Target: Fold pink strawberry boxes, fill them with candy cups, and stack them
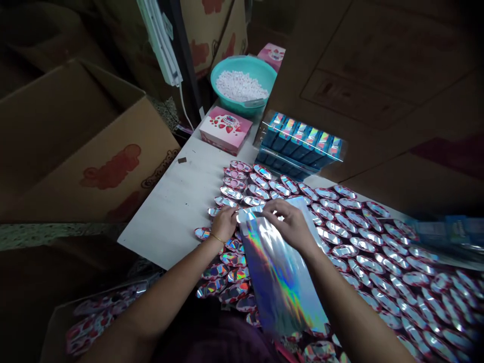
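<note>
A shiny holographic sheet (pixel 280 282) lies slanted over rows of small packs with silvery oval tops (pixel 346 222). At the sheet's upper left corner, my left hand (pixel 224 225) is closed, thumb and fingers pinching the edge there. My right hand (pixel 289 224) reaches across the upper part of the sheet, its thumb and fingertips pressed together on the strip along the top edge. Whether a separate sticker sits between those fingertips is too small to tell. Several oval-topped packs surround both hands, and some are hidden under the sheet.
Behind the packs stand a pink strawberry-print box (pixel 227 128), a teal basin (pixel 217 96) of small white pieces, and a clear tray (pixel 302 141) of blue packs. An open carton (pixel 113 161) is left of the white table (pixel 162 212); large cartons (pixel 378 91) rise at right.
</note>
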`<state>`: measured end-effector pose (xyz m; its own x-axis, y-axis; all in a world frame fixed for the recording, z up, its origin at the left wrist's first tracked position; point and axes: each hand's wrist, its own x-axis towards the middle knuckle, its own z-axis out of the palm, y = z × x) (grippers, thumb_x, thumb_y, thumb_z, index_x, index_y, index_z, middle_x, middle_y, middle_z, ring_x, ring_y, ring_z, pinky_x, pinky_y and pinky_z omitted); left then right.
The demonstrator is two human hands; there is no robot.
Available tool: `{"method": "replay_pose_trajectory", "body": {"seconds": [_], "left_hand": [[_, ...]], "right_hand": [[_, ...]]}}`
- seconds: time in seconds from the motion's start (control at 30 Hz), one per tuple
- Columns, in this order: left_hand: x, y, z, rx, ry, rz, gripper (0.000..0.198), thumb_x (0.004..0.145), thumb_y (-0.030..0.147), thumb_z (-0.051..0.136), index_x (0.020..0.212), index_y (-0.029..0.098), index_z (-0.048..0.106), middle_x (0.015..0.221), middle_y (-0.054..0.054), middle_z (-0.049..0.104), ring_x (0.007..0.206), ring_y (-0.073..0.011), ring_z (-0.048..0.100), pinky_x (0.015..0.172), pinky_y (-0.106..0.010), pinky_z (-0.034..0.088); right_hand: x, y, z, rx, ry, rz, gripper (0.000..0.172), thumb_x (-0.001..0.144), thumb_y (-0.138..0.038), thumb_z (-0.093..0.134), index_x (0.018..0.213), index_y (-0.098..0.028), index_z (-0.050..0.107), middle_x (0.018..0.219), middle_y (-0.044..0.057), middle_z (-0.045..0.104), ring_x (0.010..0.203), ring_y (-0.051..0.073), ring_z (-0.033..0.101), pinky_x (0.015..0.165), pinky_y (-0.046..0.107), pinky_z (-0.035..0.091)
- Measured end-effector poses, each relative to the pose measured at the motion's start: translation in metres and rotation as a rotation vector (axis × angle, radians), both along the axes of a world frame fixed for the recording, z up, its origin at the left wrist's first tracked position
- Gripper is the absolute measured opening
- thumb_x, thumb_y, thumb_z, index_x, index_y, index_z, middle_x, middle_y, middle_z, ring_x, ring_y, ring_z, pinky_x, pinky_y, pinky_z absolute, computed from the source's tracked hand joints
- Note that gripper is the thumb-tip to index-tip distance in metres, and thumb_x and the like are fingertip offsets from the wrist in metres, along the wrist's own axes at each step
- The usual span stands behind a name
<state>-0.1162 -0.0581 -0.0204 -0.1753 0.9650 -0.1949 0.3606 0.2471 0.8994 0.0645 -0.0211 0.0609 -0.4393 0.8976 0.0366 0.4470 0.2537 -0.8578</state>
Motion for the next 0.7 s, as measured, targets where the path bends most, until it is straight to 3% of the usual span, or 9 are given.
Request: {"method": "replay_pose_trajectory", "body": {"seconds": [0.17,0.23,0.3,0.4,0.47,0.6,0.7], "left_hand": [[-0.016,0.008,0.015,-0.199,-0.618,0.231,0.051,0.078,0.056,0.043,0.096,0.013,0.064,0.092,-0.009,0.065,0.077,-0.0144,0.058,0.058,-0.022,0.041],[-0.022,0.012,0.019,-0.241,-0.733,0.253,0.047,0.070,0.052,0.058,0.092,0.011,0.064,0.086,-0.009,0.065,0.070,-0.0116,0.057,0.054,-0.019,0.039],[-0.028,0.019,0.018,-0.246,-0.730,0.269,0.039,0.057,0.037,0.073,0.083,0.010,0.064,0.076,-0.005,0.064,0.063,-0.0089,0.054,0.054,-0.018,0.039],[-0.038,0.035,0.008,-0.194,-0.669,0.305,0.032,0.053,0.027,0.075,0.078,0.012,0.061,0.067,0.000,0.061,0.058,-0.0071,0.052,0.057,-0.019,0.041],[-0.046,0.052,-0.002,-0.128,-0.558,0.316,0.030,0.056,0.024,0.072,0.081,0.012,0.060,0.065,0.001,0.060,0.057,-0.0073,0.052,0.059,-0.020,0.041],[-0.056,0.090,-0.015,-0.025,-0.114,0.218,0.026,0.064,0.019,0.066,0.088,0.014,0.060,0.064,0.001,0.060,0.060,-0.0105,0.054,0.063,-0.023,0.042],[-0.057,0.108,-0.018,0.036,0.196,0.092,0.026,0.069,0.020,0.063,0.094,0.017,0.059,0.069,0.000,0.062,0.067,-0.0132,0.056,0.067,-0.024,0.041]], "right_hand": [[-0.028,0.020,-0.026,-0.389,0.251,-0.290,0.021,0.068,-0.038,0.062,0.064,-0.017,0.062,0.057,-0.002,0.055,0.055,0.011,0.047,0.052,0.023,0.035],[-0.041,0.019,-0.037,-0.486,0.342,-0.350,0.023,0.064,-0.039,0.064,0.064,-0.016,0.063,0.054,-0.002,0.054,0.052,0.010,0.045,0.049,0.023,0.033],[-0.053,0.017,-0.046,-0.529,0.397,-0.400,0.024,0.063,-0.040,0.064,0.064,-0.016,0.064,0.055,-0.002,0.056,0.052,0.010,0.046,0.049,0.023,0.032],[-0.070,0.019,-0.060,-0.490,0.399,-0.531,0.026,0.063,-0.041,0.064,0.067,-0.016,0.065,0.059,-0.001,0.059,0.054,0.011,0.048,0.053,0.024,0.036],[-0.081,0.026,-0.073,-0.359,0.323,-0.631,0.025,0.065,-0.042,0.062,0.067,-0.016,0.065,0.062,0.001,0.061,0.059,0.014,0.051,0.059,0.027,0.039],[-0.097,0.045,-0.097,0.040,0.014,-0.703,0.029,0.074,-0.042,0.054,0.065,-0.017,0.066,0.071,0.008,0.062,0.073,0.020,0.052,0.072,0.034,0.038],[-0.101,0.055,-0.110,0.173,-0.218,-0.741,0.034,0.080,-0.042,0.046,0.067,-0.017,0.067,0.076,0.013,0.060,0.079,0.025,0.050,0.071,0.038,0.036]]}}
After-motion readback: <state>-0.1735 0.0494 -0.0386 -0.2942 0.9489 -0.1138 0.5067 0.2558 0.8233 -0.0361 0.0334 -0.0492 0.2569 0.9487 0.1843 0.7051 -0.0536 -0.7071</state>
